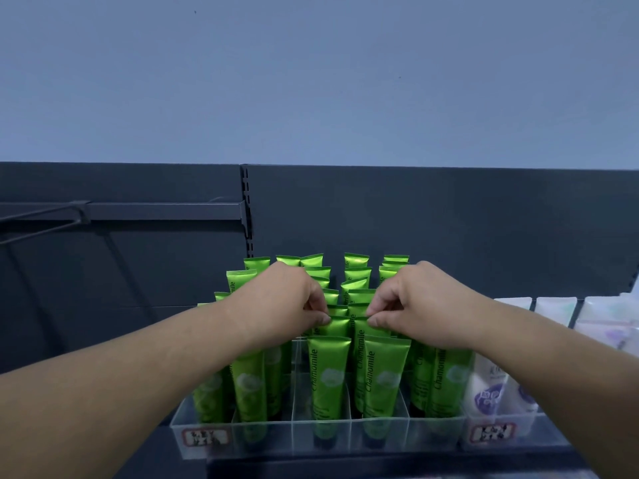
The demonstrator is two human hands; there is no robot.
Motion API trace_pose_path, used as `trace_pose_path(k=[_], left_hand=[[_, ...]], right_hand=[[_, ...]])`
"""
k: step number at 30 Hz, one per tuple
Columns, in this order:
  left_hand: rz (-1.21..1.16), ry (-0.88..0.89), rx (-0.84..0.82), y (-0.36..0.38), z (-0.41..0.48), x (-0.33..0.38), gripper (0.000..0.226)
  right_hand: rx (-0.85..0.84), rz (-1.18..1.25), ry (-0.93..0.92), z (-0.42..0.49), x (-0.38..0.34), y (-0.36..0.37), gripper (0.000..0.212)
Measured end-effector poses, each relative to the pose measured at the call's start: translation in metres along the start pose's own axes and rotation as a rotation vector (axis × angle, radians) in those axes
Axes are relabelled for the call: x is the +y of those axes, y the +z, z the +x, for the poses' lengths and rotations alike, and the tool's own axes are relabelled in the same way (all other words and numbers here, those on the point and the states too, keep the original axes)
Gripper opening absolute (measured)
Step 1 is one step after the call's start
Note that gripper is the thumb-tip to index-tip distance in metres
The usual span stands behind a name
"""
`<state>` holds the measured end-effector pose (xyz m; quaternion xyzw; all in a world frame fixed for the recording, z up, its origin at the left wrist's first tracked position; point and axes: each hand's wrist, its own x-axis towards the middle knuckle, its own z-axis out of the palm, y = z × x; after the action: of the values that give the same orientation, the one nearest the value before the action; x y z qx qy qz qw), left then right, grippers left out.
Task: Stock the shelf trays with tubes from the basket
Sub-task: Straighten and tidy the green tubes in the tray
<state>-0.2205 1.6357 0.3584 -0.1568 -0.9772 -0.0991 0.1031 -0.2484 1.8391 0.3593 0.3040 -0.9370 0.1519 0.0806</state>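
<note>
Shiny green tubes (330, 375) in a clear plastic tray (262, 435)
Smooth and glossy — behind them, dull dark metal shelf back (449, 219) — matt.

Bright green tubes (330, 371) with dark lettering, clear tray (262, 435), white-and-purple tubes (491, 392), dark grey shelf back (449, 219)

tubes (330, 371) in tray (262, 440), pouches (491, 392) right

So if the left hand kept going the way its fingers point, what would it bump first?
Probably the right hand. The left hand points right along the green Chamomile tube tops, with only a small gap between them, though depth is unclear.
</note>
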Motion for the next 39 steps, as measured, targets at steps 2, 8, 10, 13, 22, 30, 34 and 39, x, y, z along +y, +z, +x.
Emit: trace_pose_path(k=[2, 8, 10, 13, 22, 30, 34, 39], left_hand=[[-0.004, -0.004, 0.0, 0.0, 0.0, 0.0, 0.015], [-0.019, -0.006, -0.014, 0.0, 0.0, 0.0, 0.016], [-0.025, -0.005, -0.019, 0.0, 0.0, -0.001, 0.016], [-0.029, -0.003, -0.021, 0.0, -0.001, -0.002, 0.018], [-0.03, -0.021, 0.065, -0.033, -0.013, -0.02, 0.019], [-0.048, -0.129, 0.134, -0.052, -0.039, -0.079, 0.017], [-0.128, -0.079, 0.071, -0.047, -0.053, -0.085, 0.019], [-0.131, 0.054, -0.064, -0.034, -0.059, -0.073, 0.021]], right_hand=[[0.0, 0.001, -0.001, 0.0, 0.001, 0.0, 0.01], [-0.025, -0.037, 0.002, 0.0, -0.001, -0.003, 0.01], [-0.029, -0.036, 0.01, 0.0, -0.002, -0.003, 0.01], [-0.029, -0.041, 0.028, -0.001, -0.003, -0.003, 0.01], [0.051, -0.029, 0.038, 0.004, -0.023, -0.011, 0.015], [0.021, 0.002, -0.058, 0.028, -0.077, 0.012, 0.021], [-0.009, -0.05, -0.083, 0.039, -0.09, 0.019, 0.025], [-0.062, -0.07, -0.074, 0.049, -0.102, 0.031, 0.017]])
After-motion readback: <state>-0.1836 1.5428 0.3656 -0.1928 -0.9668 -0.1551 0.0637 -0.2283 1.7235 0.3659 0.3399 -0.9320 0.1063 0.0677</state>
